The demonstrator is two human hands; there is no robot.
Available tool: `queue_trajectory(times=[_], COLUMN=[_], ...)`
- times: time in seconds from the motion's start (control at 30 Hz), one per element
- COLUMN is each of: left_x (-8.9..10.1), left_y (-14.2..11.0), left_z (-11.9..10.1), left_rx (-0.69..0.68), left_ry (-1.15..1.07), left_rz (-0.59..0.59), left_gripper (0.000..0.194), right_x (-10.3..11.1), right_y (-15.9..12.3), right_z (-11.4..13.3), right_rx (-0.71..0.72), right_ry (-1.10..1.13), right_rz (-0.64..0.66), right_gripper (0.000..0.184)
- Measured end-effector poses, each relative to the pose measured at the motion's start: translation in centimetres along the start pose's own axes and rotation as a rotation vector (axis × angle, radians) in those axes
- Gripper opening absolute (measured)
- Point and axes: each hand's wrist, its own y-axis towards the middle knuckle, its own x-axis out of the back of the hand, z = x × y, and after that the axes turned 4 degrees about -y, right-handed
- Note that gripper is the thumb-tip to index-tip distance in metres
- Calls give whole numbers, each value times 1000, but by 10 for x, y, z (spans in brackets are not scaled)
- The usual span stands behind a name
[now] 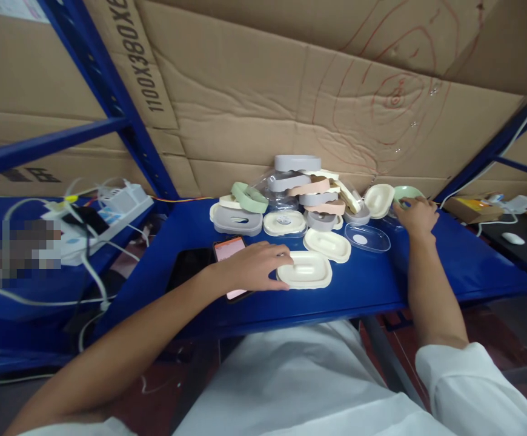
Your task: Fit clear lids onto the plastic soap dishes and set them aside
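Observation:
My left hand (263, 266) has its thumb and fingers around the left end of a cream oval tray (309, 270) lying near the table's front edge. At the right, my right hand (415, 215) has its fingers curled over a pale green oval piece (407, 192); its fingertips are partly hidden. Another cream tray (328, 244) lies just behind the first, and a third cream tray (378, 201) leans near the right hand. Between them sits a clear oval plastic piece (372, 239) with a white round sticker.
A pile of grey, peach and cream oval rings (297, 163) stands against the cardboard (254, 91). A green ring (251, 198) tops a grey piece (238, 221) at left. A lit phone (229, 248) and a black device (191, 266) lie left. Cables and power strips (122, 206) crowd the left side.

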Motion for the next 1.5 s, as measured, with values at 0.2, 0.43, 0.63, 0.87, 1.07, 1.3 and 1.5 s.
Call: queue_trajectory(times=[0.2, 0.43, 0.63, 0.87, 1.07, 1.3, 1.5], left_x=[-1, 3, 34, 25, 7, 11, 14], left_y=[-1, -1, -3, -1, -1, -4, -6], left_z=[0, 4, -1, -5, 8, 7, 3], left_rx=[-2, 4, 141, -22, -82, -66, -32], left_ry=[-14, -44, -41, -112, -106, -91, -120], left_rz=[-14, -16, -191, -162, -130, -63, -9], left_gripper=[47, 54, 43, 57, 47, 46, 43], right_x=[-6, 43, 78, 72, 72, 67, 65], right_y=[-9, -28, -156, -213, -221, -246, -244], right_z=[-4, 22, 59, 99, 104, 109, 107], right_rx=[-48, 260, 941, 1286, 1284, 1295, 1273], right_ry=[67, 269, 606, 613, 509, 496, 541], right_rz=[-64, -103, 42, 339, 344, 322, 359], right_gripper=[37, 38, 31, 37, 42, 50, 48])
